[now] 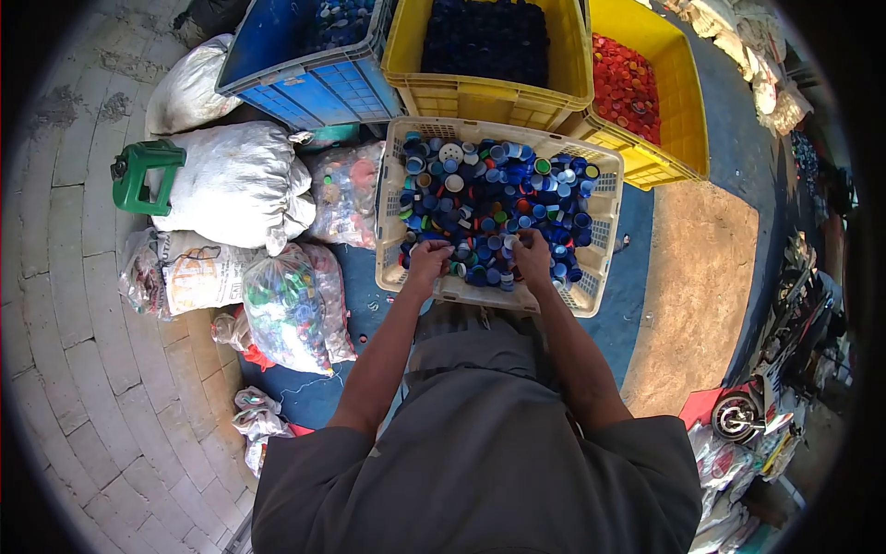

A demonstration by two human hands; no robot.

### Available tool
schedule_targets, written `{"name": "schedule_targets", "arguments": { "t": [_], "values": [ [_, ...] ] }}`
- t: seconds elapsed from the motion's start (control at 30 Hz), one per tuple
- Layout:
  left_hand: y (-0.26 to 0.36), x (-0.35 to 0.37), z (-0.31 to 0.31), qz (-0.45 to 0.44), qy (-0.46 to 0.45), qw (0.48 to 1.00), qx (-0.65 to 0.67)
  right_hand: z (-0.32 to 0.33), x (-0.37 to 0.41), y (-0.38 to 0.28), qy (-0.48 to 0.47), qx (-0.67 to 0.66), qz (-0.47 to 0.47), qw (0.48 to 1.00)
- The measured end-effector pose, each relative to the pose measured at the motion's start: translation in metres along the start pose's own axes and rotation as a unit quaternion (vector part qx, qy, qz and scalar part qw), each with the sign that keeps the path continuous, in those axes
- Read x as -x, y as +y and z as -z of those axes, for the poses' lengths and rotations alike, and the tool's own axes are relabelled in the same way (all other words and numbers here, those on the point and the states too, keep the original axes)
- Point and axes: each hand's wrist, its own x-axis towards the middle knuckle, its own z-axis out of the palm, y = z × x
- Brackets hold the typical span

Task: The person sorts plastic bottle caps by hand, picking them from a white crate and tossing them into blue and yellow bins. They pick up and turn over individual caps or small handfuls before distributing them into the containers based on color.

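A cream plastic crate (pixel 609 198) in front of me holds a heap of bottle caps (pixel 489 185), mostly blue, with some white, green and orange ones. My left hand (pixel 429 262) is over the crate's near side, its fingers curled closed at the caps; I cannot tell what is in them. To its right, my right hand (pixel 532 258) pinches at a pale bottle cap (pixel 509 242) above the heap. Both forearms reach across the crate's near rim.
Beyond the crate stand a blue bin (pixel 314 92), a yellow bin (pixel 489 92) of dark caps and another yellow bin (pixel 678 102) with red caps. At left are white sacks (pixel 226 180), a green plastic container (pixel 148 177) and a clear bag of caps (pixel 286 305).
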Motion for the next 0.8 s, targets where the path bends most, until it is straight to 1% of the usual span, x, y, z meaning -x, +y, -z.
{"name": "schedule_targets", "arguments": {
  "t": [0.03,0.07,0.13,0.17,0.27,0.37,0.57,0.67,0.77,0.8],
  "values": [
    [-0.003,-0.006,-0.002,-0.002,0.000,0.999,-0.046,0.007,-0.001,0.001,-0.059,-0.105,-0.079,0.990],
    [-0.006,-0.011,-0.005,-0.005,-0.001,0.996,-0.093,0.011,0.002,0.004,-0.075,-0.177,-0.086,0.978],
    [-0.008,-0.014,-0.011,-0.051,0.015,0.974,-0.222,0.019,0.008,0.012,-0.106,-0.316,-0.097,0.938],
    [-0.009,-0.016,-0.014,-0.075,0.023,0.956,-0.284,0.023,0.008,0.018,-0.129,-0.397,-0.136,0.899],
    [-0.025,-0.035,-0.014,-0.160,0.046,0.882,-0.440,0.031,0.018,0.014,-0.113,-0.491,-0.187,0.843],
    [-0.019,-0.030,-0.023,-0.134,0.059,0.849,-0.508,0.034,0.026,0.011,-0.117,-0.481,-0.196,0.846],
    [-0.010,-0.019,-0.038,-0.092,0.087,0.849,-0.513,0.028,0.030,0.025,-0.135,-0.455,-0.176,0.863],
    [-0.007,-0.016,-0.041,-0.095,0.089,0.842,-0.524,0.028,0.033,0.021,-0.133,-0.428,-0.174,0.877],
    [-0.008,-0.019,-0.041,-0.105,0.085,0.851,-0.508,0.029,0.034,0.021,-0.135,-0.429,-0.163,0.878],
    [-0.006,-0.019,-0.041,-0.126,0.085,0.851,-0.503,0.029,0.034,0.019,-0.133,-0.430,-0.164,0.878]
  ]
}}
